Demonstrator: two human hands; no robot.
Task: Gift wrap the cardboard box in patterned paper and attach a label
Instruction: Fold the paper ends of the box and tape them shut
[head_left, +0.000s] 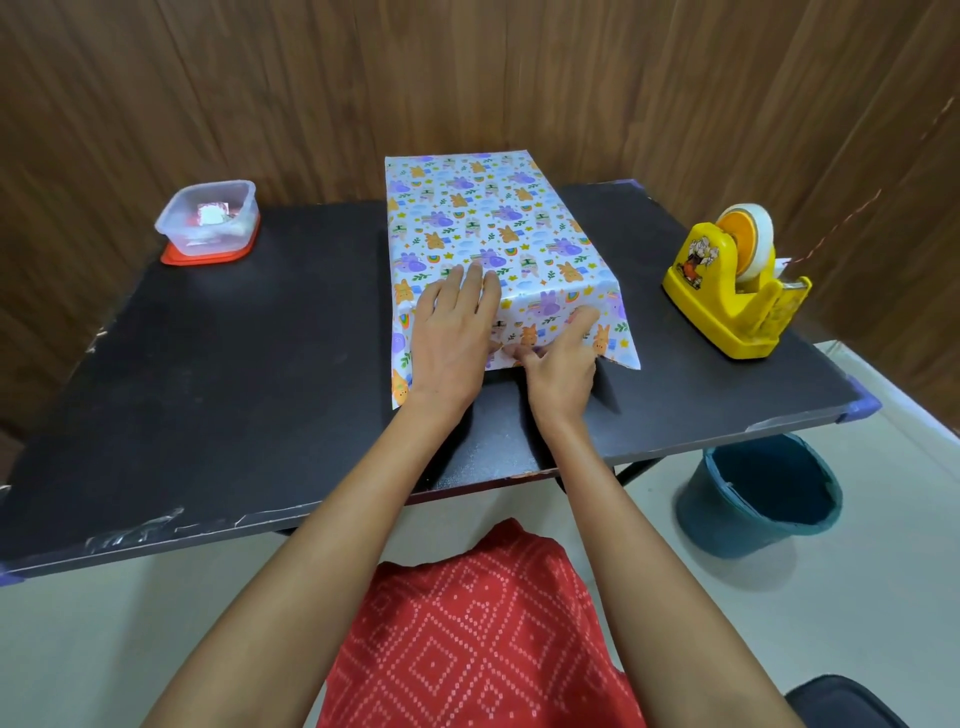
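The box (488, 223) lies on the black table (234, 364), covered in white patterned paper with cartoon animals; no cardboard shows. The paper hangs over the near end as a loose flap (618, 343). My left hand (454, 338) lies flat with straight fingers on the near top edge of the box, pressing the paper down. My right hand (561, 358) is at the near end face, its fingers curled and pinching the paper's lower edge there. I see no label on the paper.
A yellow tape dispenser (737, 291) with a roll of tape stands at the table's right. A clear plastic tub (210, 221) on a red lid sits at the far left. A teal bucket (761, 493) stands on the floor, right of the table.
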